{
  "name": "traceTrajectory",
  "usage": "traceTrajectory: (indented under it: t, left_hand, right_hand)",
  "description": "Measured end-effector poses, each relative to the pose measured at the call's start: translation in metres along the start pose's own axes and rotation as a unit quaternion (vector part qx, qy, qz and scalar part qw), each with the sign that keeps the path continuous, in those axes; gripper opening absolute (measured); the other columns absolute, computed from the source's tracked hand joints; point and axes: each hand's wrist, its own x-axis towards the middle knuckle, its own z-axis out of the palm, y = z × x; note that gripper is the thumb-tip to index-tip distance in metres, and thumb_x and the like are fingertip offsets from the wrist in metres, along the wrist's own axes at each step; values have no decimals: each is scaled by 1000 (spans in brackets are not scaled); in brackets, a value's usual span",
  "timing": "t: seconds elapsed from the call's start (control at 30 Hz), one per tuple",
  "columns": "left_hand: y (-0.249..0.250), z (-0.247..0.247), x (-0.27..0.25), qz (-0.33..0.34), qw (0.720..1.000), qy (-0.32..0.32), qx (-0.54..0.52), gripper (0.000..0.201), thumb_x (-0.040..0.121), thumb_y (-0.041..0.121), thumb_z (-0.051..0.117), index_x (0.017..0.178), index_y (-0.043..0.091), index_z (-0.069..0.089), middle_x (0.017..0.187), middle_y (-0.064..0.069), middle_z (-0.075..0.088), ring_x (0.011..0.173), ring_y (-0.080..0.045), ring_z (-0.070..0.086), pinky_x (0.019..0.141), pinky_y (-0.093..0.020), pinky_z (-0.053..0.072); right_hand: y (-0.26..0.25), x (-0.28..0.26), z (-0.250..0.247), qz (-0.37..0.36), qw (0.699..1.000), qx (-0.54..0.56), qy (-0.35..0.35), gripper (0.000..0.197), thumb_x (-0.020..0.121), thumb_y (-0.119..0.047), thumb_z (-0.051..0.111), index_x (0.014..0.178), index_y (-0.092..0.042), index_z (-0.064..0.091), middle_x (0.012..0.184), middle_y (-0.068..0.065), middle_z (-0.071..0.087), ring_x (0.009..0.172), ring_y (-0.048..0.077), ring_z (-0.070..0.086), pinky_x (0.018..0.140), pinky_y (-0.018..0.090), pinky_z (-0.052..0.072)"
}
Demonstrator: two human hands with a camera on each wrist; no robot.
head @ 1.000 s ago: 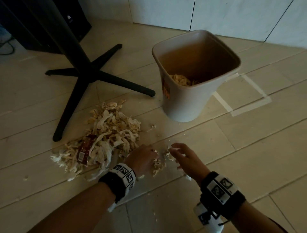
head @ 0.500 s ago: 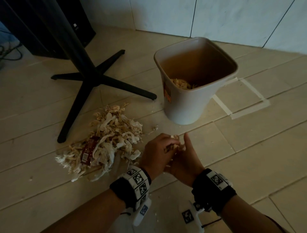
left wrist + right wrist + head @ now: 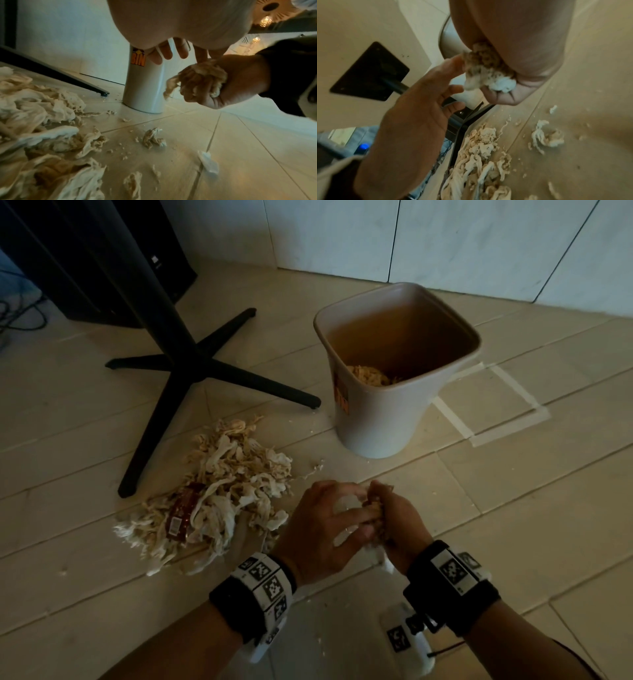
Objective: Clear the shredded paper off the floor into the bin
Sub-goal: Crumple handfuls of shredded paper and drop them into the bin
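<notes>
A big pile of shredded paper lies on the tiled floor, left of my hands. The beige bin stands just beyond them, with shreds at its bottom. My right hand is curled round a clump of shreds, seen clearly in the left wrist view as a clump in the right hand. My left hand lies against that clump with fairly straight, spread fingers. Both hands hover a little above the floor.
A red wrapper lies in the pile. Small scraps and a white bit dot the floor under my hands. A black cross-shaped table base stands left of the bin, a black cabinet behind it. Tape marks lie right of the bin.
My hands were apart on the floor gathering loose shreds. They came together, and now lift the clump off the floor.
</notes>
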Motion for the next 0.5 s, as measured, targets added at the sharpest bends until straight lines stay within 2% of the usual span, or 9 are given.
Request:
traceTrajectory:
  t: [0.07,0.13,0.2,0.27,0.33,0.4,0.5]
  left_hand:
    - [-2,-8,6,-45,998,5,-50,33,92,41,54,118,26,66,126,1,52,117,-17,48,97,-27,43]
    - [-3,-14,13,-130,981,-8,-145,40,89,43,56,126,27,56,130,6,48,119,-9,49,96,-22,45]
    - [0,-18,21,-228,939,-53,-254,49,87,46,62,132,34,50,133,16,50,115,-1,53,93,-18,47]
    - [3,-19,29,-286,899,-76,-323,43,87,42,68,128,37,55,125,20,61,109,-1,60,93,-26,53]
    - [9,-19,33,-305,885,-59,-346,34,86,30,73,119,28,64,109,9,72,99,-8,68,90,-34,58]
    - [14,-18,33,-304,883,-24,-357,30,84,19,76,113,19,68,96,-1,75,90,-17,72,85,-37,60]
    - [22,-14,31,-302,887,28,-348,27,78,13,80,102,17,66,87,-2,73,80,-16,72,75,-31,60]
  right_hand:
    - [-9,-5,-4,-20,998,-59,28,39,97,-36,49,69,-11,60,52,7,50,40,21,43,45,27,34]
    - [-21,-12,-8,-31,994,-98,22,40,94,-35,55,69,-6,65,52,7,49,41,20,42,44,26,34]
    - [-32,-17,-8,-40,992,-120,4,34,92,-29,59,71,-3,61,51,7,45,39,19,39,44,25,32]
    - [-39,-19,-6,-60,989,-133,-3,26,89,-19,58,70,-1,59,53,9,45,39,19,40,44,23,32]
    - [-42,-21,-3,-77,987,-144,7,21,86,-12,55,70,0,60,54,11,54,38,17,48,42,21,38]
    - [-41,-23,0,-82,986,-144,17,18,84,-10,54,73,2,60,55,13,59,37,15,51,40,19,40]
    - [-35,-22,3,-68,990,-123,20,14,85,-12,51,82,0,57,60,13,55,35,15,49,38,19,38]
